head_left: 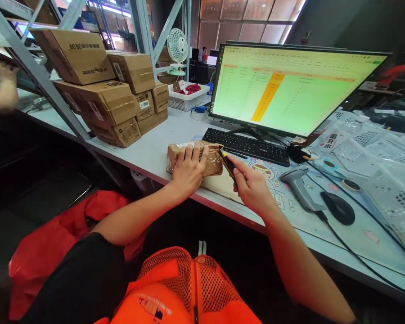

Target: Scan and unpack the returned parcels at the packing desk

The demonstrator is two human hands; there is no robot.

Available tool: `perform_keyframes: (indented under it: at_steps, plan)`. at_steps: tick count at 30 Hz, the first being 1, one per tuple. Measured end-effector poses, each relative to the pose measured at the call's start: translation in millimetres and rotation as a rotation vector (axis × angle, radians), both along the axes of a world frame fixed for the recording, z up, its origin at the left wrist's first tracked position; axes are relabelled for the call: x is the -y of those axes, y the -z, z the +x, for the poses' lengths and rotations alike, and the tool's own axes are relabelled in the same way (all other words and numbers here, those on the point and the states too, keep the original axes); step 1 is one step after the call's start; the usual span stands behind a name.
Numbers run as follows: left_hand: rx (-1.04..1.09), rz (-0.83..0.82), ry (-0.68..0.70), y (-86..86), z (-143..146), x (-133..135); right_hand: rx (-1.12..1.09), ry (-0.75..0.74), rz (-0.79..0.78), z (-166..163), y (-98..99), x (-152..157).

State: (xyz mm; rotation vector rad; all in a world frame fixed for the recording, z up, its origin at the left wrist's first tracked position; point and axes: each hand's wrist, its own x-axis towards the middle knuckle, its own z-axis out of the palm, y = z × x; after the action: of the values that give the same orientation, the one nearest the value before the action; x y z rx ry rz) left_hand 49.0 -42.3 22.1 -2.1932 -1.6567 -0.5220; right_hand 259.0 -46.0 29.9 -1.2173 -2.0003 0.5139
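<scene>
Orange mesh vest (155, 288) fills the bottom centre of the frame. Above it, the tabletop (185, 123) carries a lit monitor (300, 90) at upper right and stacked cartons (101, 103) at upper left. Mid-frame lies a taped brown package (214, 167), the left hand's (189, 168) fingers clasping its top; the right hand's (253, 182) fingers grip a dark cutter (228, 166) at its right end.

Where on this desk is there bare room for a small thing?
Bare desk shows between the stacked cartons and the package under the left hand. A smaller patch of mat lies nearside of the mouse, beyond the scanner cable. Crowded: the right side, with plastic baskets, and the back, with monitor and keyboard.
</scene>
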Motion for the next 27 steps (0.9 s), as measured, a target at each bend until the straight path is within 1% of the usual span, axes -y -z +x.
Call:
perform_keyframes:
  at_steps: [3,5,7,9,12,13,15,16,18,19,21,23,24,26,27]
  plan:
    - [0.025,-0.005,0.008,3.3,0,3,0.127,0.075,0.078,-13,4.4,5]
    - [0.047,-0.005,0.018,5.9,-1,4,0.215,0.143,0.080,-20,12.9,14]
    - [0.065,-0.009,0.028,9.2,-2,4,0.277,0.185,0.056,-24,22.7,25]
    - [0.078,-0.009,0.034,12.6,-2,5,0.317,0.197,0.023,-25,31.0,37]
    - [0.087,0.013,0.039,14.8,-4,6,0.384,0.211,-0.081,-20,37.3,51]
    - [0.090,0.025,0.046,14.2,-8,5,0.385,0.208,-0.111,-16,37.3,55]
    - [0.141,0.062,0.051,11.8,-20,1,0.311,0.184,-0.117,-4,33.7,61]
    - [0.206,0.092,0.041,10.9,-29,-1,0.241,0.168,-0.103,5,30.3,63]
    - [0.421,0.149,0.038,12.6,-49,-9,0.068,0.155,-0.097,28,21.0,64]
    - [0.552,0.156,0.074,16.5,-59,-13,-0.022,0.158,-0.112,42,15.9,62]
    - [0.806,0.088,0.235,31.5,-72,-22,-0.189,0.162,-0.166,67,6.0,53]
    - [0.997,-0.076,0.423,54.1,-75,-29,-0.312,0.141,-0.233,87,-1.4,37]
    - [1.065,-0.164,0.484,66.2,-72,-31,-0.356,0.129,-0.282,94,-4.0,28]
    - [1.145,-0.327,0.539,87.2,-64,-34,-0.425,0.126,-0.412,102,-7.0,10]
    - [1.165,-0.401,0.546,94.5,-60,-34,-0.454,0.135,-0.480,102,-7.8,2]
